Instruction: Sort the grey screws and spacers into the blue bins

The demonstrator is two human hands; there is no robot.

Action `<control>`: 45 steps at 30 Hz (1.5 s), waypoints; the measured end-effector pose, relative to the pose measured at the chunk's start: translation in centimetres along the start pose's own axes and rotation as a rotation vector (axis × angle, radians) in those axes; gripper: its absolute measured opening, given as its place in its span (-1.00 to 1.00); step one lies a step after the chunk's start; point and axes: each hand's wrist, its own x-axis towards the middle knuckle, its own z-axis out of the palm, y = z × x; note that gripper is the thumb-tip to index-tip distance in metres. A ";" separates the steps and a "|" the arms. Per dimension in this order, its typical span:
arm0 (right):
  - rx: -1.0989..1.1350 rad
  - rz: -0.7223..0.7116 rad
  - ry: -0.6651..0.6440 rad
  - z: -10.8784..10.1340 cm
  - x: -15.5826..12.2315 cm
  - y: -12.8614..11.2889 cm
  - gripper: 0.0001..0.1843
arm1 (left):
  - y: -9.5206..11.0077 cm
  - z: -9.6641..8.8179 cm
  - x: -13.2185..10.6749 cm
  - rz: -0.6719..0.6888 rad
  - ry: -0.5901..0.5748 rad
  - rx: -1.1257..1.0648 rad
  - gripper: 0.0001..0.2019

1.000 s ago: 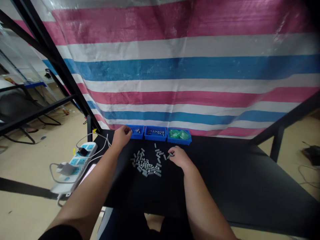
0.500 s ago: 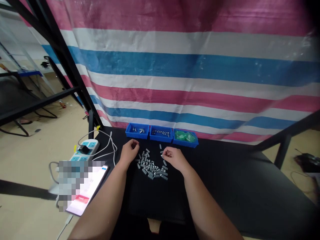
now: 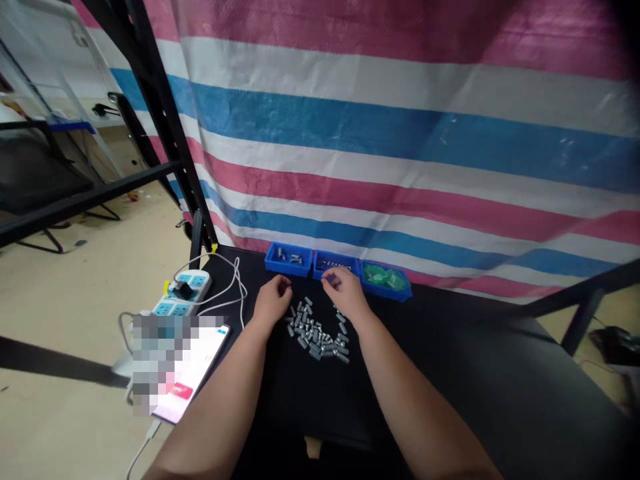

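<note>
Pinching softly helps: their L hand (image 3: pixel 273 300) is curled nr the gray bits (image 3: pixel 315 335) on the black table (image 3: pixel 450 347), R hand (image 3: pixel 345 291) half-curled by the mid blue tray (image 3: pixel 330 256), can't tell if either holds one.

Beyond the fingers (image 3: pixel 330 274), a tarpaulin (image 3: pixel 310 133) striped in red, white and blue hung as a backdrop. The black table (image 3: pixel 480 360) stretched beneath the fingers and far to their right. Left of them lay a white power strip (image 3: pixel 199 293) with blue socket faces and a black plug (image 3: pixel 183 291) in it; a pale cable (image 3: pixel 244 291) looped between strip and fingers. Nearer the wearer, left of the fingers, a smartphone (image 3: pixel 203 363) showed a lit screen, partly pixelated. A black metal frame (image 3: pixel 186 167) rose beyond them on the left. Farther left, a dark chair (image 3: pixel 35 170) stood on the beige floor (image 3: pixel 75 307).
</note>
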 end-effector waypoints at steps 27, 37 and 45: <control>-0.249 0.275 -0.250 -5.9 -6.1 5.4 -0.82 | -0.2 1.8 2.1 0.018 0.172 0.347 -0.60; -0.193 0.265 -0.139 -5.4 -5.9 5.9 -0.90 | -0.2 2.0 2.2 0.036 0.113 0.403 -0.34; -0.070 0.234 -0.021 -5.0 -5.5 6.5 -0.82 | -0.4 1.8 2.2 0.094 0.093 0.383 -0.27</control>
